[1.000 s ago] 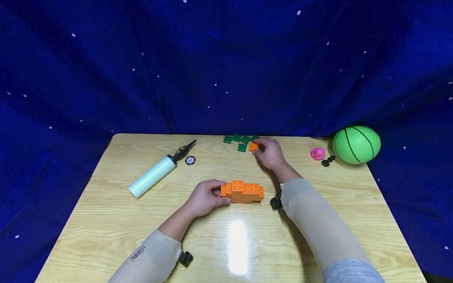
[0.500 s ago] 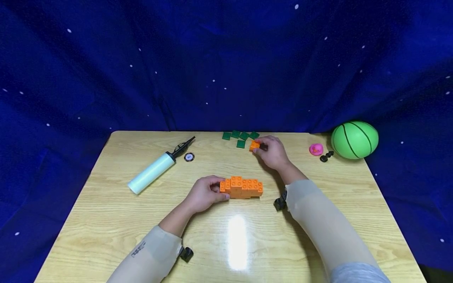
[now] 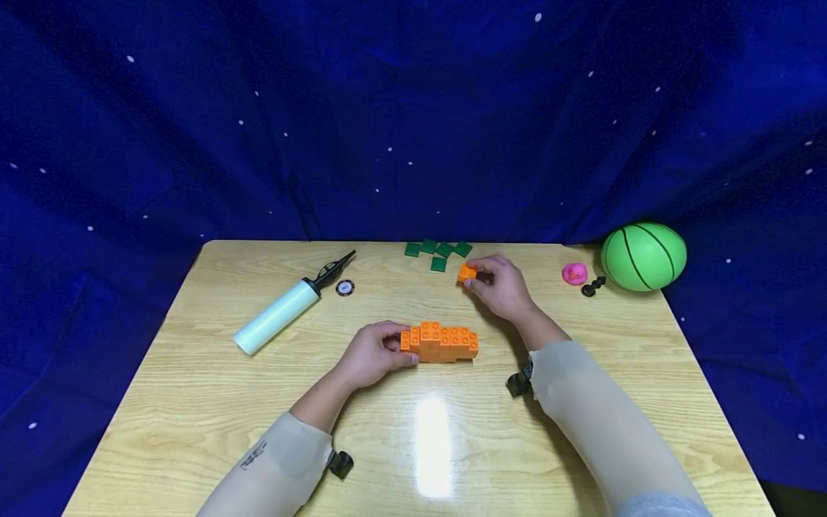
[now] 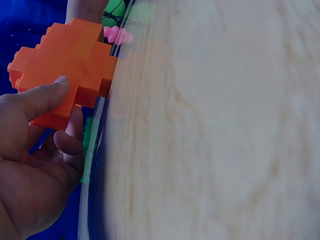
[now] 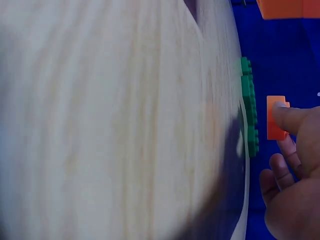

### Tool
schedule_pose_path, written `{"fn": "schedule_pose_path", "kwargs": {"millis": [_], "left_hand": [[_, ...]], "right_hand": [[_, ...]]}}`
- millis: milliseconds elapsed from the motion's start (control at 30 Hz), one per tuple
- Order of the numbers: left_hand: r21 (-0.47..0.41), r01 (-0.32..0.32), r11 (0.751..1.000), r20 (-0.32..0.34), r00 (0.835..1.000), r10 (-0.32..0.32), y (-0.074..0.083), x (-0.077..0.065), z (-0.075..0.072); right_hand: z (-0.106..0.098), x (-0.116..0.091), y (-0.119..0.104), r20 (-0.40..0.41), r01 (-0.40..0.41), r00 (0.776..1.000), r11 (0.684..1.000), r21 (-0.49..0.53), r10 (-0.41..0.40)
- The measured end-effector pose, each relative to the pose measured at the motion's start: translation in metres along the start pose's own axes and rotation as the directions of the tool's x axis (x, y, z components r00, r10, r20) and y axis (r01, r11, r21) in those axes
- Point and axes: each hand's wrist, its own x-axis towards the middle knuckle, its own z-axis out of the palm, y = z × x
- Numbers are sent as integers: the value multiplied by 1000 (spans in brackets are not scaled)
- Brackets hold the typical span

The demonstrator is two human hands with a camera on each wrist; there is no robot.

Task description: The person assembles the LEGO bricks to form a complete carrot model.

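Though small, orange brick (image 3: 466, 273) between right-hand fingers (image 3: 483, 264)

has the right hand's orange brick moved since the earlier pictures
Yes: in the head view, the orange brick has moved right and nearer, away from the green bricks.

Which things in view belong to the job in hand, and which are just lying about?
In the job:
- orange brick build, held by the left hand
- single orange brick, pinched by the right hand
- green bricks, probably, though neither hand holds one

Lying about:
- hand pump
- round chip
- pink duck
- small black object
- green ball
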Motion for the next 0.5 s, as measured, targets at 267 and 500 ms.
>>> {"fn": "schedule_pose_path", "kwargs": {"millis": [267,500], "left_hand": [[-12,5,1000,0,1000,-5,2,0,1],[-7,9,1000,-14,1000,-9,3,-1,1]], "right_hand": [[-3,-11,-5,7,1,1000,999,40,-1],[-7,-21,-17,12,28,1000,997,72,-29]]}}
